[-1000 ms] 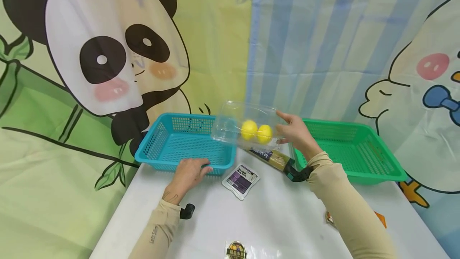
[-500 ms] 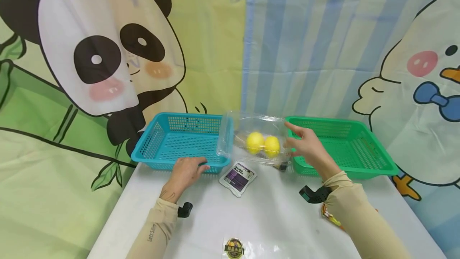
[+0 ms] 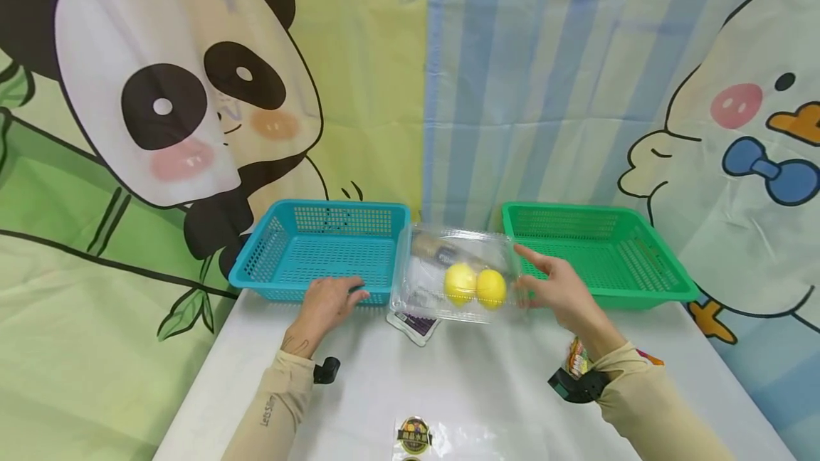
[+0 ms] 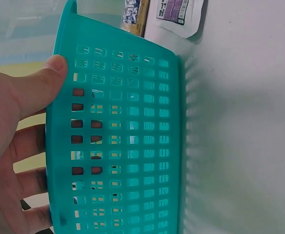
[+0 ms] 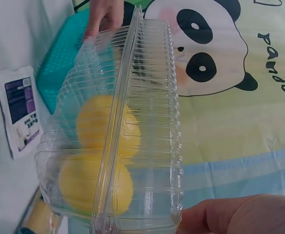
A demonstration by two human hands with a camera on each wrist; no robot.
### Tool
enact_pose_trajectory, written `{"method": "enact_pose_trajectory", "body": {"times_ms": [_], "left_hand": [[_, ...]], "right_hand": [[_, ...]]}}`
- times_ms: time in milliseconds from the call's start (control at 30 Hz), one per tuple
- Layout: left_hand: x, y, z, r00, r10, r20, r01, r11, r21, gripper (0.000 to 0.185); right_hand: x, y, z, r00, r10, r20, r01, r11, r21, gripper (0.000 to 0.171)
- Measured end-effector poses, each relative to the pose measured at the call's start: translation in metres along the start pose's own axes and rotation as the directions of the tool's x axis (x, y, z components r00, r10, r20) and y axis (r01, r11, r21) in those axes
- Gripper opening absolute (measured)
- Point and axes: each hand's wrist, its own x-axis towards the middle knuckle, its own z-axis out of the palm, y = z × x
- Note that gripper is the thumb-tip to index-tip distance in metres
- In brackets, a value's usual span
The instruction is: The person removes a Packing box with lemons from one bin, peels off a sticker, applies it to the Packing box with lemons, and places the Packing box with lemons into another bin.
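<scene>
My right hand (image 3: 559,295) grips the right end of a clear plastic clamshell box (image 3: 423,297), thumb and fingers spread over its end. Inside the box two round yellow balls (image 3: 475,285), lemon-like in colour, lie side by side toward the right; the right wrist view shows the box's ribbed walls and rim. My left hand (image 3: 325,306) holds the front rim of the blue basket (image 3: 327,212). In the left wrist view the thumb (image 4: 55,64) lies on the rim's outer face, and the fingers show through the holes from within.
A white and purple packet (image 3: 416,329) lies partly hidden under the box's front edge. Behind the box, a long brown package shows through the plastic. The green basket (image 3: 596,215) stands at right. A colourful wrapper (image 3: 576,358) is by my right wrist, and a clear bag (image 3: 487,440) lies in front.
My right hand has lowered the clear box with the yellow balls toward the table, between the two baskets. It now overlaps the packet. The left hand stays at the blue basket's rim.
</scene>
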Motion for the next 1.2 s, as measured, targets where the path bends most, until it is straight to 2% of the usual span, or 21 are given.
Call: {"method": "enact_pose_trajectory", "body": {"times_ms": [633,900,1200], "left_hand": [[-0.001,0.0,-0.001,1.0,-0.009,0.011,0.009,1.0,-0.007,0.038],[-0.002,0.0,-0.002,1.0,-0.008,0.021,0.009,1.0,-0.016,0.038],[-0.002,0.001,-0.001,1.0,-0.004,0.007,0.004,1.0,-0.012,0.038]], "right_hand": [[-0.033,0.03,0.016,0.999,0.043,-0.003,-0.043,0.997,0.068,0.072],[-0.042,0.04,0.019,0.994,0.094,-0.051,-0.094,0.996,-0.007,0.071],[-0.044,0.051,0.018,0.993,0.109,-0.054,-0.107,0.994,0.03,0.073]]}}
